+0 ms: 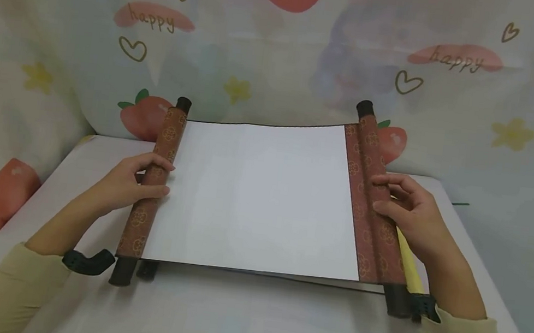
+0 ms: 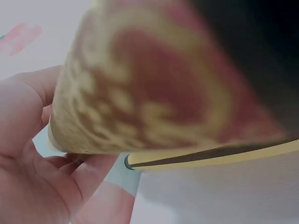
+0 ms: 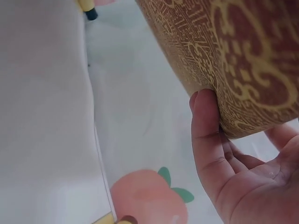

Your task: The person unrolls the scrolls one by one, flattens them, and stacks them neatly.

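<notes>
A blank white hanging scroll (image 1: 259,193) is spread between its two rollers, which are wrapped in reddish-brown cloth with gold patterns and have black end knobs. My left hand (image 1: 129,181) grips the left roller (image 1: 141,218) near its middle, thumb and fingers around it. On the other side, my right hand (image 1: 412,213) holds the right roller (image 1: 388,246), with the thumb on the near side and fingers over the top. Close up, the patterned cloth (image 2: 154,88) fills much of the left wrist view, and the right wrist view shows fingers curled round the roll (image 3: 233,70).
Below the scroll, a second black knob (image 1: 148,270) and a yellow strip (image 1: 409,259) show from underneath. A white table (image 1: 229,321) lies under everything. Behind it hangs a cloth backdrop (image 1: 278,69) printed with fruit, hearts and stars.
</notes>
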`<action>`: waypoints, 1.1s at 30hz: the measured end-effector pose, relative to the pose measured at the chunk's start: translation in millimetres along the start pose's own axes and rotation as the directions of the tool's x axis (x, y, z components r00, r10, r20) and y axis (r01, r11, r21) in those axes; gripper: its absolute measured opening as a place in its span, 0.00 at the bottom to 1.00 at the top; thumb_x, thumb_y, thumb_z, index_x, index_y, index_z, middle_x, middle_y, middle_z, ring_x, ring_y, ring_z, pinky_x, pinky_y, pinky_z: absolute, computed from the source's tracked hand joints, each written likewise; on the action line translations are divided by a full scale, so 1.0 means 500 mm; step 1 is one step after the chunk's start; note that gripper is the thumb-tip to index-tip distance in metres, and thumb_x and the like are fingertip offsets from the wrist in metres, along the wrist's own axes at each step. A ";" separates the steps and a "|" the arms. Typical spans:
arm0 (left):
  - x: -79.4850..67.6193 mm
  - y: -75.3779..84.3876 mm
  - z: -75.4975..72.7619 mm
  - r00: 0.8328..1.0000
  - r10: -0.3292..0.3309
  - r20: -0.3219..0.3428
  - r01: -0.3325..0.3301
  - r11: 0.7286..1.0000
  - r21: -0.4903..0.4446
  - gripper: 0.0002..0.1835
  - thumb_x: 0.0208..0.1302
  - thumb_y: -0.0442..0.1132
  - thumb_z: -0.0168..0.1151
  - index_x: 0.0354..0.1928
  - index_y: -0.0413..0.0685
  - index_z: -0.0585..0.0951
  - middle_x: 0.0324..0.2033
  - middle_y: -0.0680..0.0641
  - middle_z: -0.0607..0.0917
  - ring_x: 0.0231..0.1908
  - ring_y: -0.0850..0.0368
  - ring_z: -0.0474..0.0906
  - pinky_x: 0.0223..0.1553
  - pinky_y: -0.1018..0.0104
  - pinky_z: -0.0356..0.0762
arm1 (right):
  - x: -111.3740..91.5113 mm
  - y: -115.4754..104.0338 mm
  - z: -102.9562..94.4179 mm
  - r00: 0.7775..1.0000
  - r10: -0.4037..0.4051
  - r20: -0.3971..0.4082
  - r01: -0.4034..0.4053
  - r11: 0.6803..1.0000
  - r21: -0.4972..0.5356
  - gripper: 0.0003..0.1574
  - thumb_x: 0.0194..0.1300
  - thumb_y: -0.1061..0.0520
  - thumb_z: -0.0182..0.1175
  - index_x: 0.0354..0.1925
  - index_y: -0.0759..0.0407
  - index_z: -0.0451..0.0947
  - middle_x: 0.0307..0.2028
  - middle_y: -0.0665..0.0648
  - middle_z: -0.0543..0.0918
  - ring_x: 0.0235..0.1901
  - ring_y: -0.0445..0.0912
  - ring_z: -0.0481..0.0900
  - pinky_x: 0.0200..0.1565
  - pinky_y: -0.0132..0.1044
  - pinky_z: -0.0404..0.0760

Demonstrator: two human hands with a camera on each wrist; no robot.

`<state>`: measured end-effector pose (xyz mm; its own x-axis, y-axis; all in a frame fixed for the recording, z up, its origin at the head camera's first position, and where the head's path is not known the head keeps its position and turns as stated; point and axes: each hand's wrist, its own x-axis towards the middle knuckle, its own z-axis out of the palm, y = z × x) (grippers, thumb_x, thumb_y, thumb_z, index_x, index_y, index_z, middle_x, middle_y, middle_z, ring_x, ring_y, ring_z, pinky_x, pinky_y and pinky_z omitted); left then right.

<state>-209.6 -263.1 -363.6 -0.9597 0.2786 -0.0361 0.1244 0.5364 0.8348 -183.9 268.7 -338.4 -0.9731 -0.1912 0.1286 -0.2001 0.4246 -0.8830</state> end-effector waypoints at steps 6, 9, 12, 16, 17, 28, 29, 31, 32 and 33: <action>-0.010 0.000 0.001 0.999 0.040 0.004 -0.040 0.997 0.071 0.18 0.65 0.35 0.64 0.57 0.48 0.77 0.61 0.42 0.75 0.49 0.45 0.76 0.45 0.57 0.77 | -0.013 0.010 0.003 1.000 0.029 0.003 -0.029 1.000 0.006 0.24 0.72 0.62 0.56 0.65 0.54 0.68 0.61 0.54 0.67 0.51 0.38 0.76 0.43 0.29 0.79; -0.016 -0.001 0.001 0.999 0.036 0.005 -0.036 0.996 0.080 0.18 0.66 0.34 0.63 0.57 0.47 0.78 0.61 0.42 0.75 0.48 0.44 0.76 0.43 0.58 0.77 | -0.018 0.013 0.005 0.999 0.049 0.000 -0.049 0.999 0.005 0.24 0.73 0.61 0.56 0.65 0.55 0.68 0.62 0.54 0.67 0.53 0.38 0.74 0.43 0.29 0.79; -0.015 0.000 0.003 0.999 0.044 0.009 -0.045 0.995 0.092 0.17 0.66 0.35 0.62 0.56 0.48 0.78 0.61 0.42 0.76 0.48 0.45 0.75 0.44 0.57 0.77 | -0.024 0.013 0.003 0.999 0.049 -0.001 -0.049 0.999 -0.016 0.24 0.73 0.60 0.56 0.65 0.54 0.68 0.63 0.55 0.67 0.54 0.38 0.74 0.43 0.29 0.79; -0.015 0.001 0.004 0.999 0.043 0.012 -0.044 0.994 0.095 0.17 0.66 0.34 0.62 0.57 0.48 0.78 0.61 0.41 0.75 0.50 0.45 0.75 0.44 0.56 0.76 | -0.028 0.013 0.003 0.999 0.031 0.007 -0.031 0.998 -0.046 0.25 0.73 0.58 0.56 0.66 0.54 0.68 0.63 0.59 0.68 0.53 0.39 0.74 0.43 0.30 0.79; -0.015 0.001 0.004 0.999 0.043 0.011 -0.043 0.995 0.095 0.17 0.66 0.34 0.61 0.57 0.48 0.78 0.61 0.41 0.75 0.50 0.44 0.75 0.44 0.57 0.76 | -0.029 0.013 0.003 0.999 0.031 0.009 -0.031 0.998 -0.048 0.25 0.73 0.58 0.57 0.66 0.54 0.68 0.62 0.59 0.68 0.52 0.39 0.75 0.43 0.30 0.80; -0.009 0.012 0.011 1.000 0.030 0.007 -0.030 0.995 0.094 0.19 0.66 0.38 0.65 0.58 0.49 0.76 0.58 0.43 0.75 0.43 0.46 0.74 0.39 0.61 0.77 | -0.038 0.011 -0.008 1.000 0.026 0.012 -0.025 0.998 -0.050 0.24 0.72 0.59 0.57 0.64 0.54 0.69 0.62 0.57 0.68 0.53 0.36 0.75 0.42 0.30 0.80; -0.009 0.013 0.011 1.000 0.021 0.010 -0.021 0.995 0.094 0.21 0.65 0.39 0.67 0.58 0.49 0.75 0.59 0.43 0.75 0.44 0.45 0.74 0.40 0.60 0.77 | -0.038 0.011 -0.008 1.000 0.027 0.010 -0.027 0.998 -0.052 0.24 0.73 0.58 0.57 0.64 0.54 0.69 0.62 0.58 0.69 0.53 0.36 0.75 0.42 0.30 0.80; -0.010 0.016 0.010 1.000 0.003 0.017 -0.005 0.995 0.095 0.24 0.63 0.42 0.70 0.59 0.50 0.74 0.60 0.43 0.74 0.45 0.44 0.75 0.40 0.59 0.78 | -0.039 0.011 -0.009 0.999 0.035 0.004 -0.035 0.998 -0.057 0.24 0.73 0.58 0.57 0.65 0.53 0.68 0.62 0.58 0.69 0.52 0.36 0.75 0.42 0.30 0.80; -0.010 0.018 0.010 1.000 -0.005 0.019 0.003 0.995 0.097 0.25 0.62 0.42 0.71 0.59 0.50 0.74 0.60 0.42 0.73 0.46 0.44 0.75 0.41 0.58 0.78 | -0.039 0.011 -0.009 0.999 0.038 0.004 -0.037 0.998 -0.055 0.24 0.73 0.57 0.57 0.65 0.52 0.68 0.62 0.58 0.69 0.52 0.36 0.75 0.42 0.31 0.80; -0.011 0.020 0.010 1.000 -0.008 0.020 0.006 0.995 0.099 0.25 0.62 0.41 0.71 0.59 0.50 0.74 0.60 0.42 0.73 0.47 0.43 0.75 0.41 0.58 0.78 | -0.040 0.011 -0.009 0.999 0.039 0.003 -0.038 0.998 -0.054 0.24 0.73 0.57 0.57 0.65 0.52 0.68 0.62 0.58 0.68 0.52 0.36 0.75 0.42 0.31 0.80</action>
<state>-202.0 -255.2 -358.1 -0.9554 0.2902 -0.0543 0.1425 0.6143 0.7761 -166.2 279.0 -343.9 -0.9797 -0.1777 0.0929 -0.1685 0.4786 -0.8617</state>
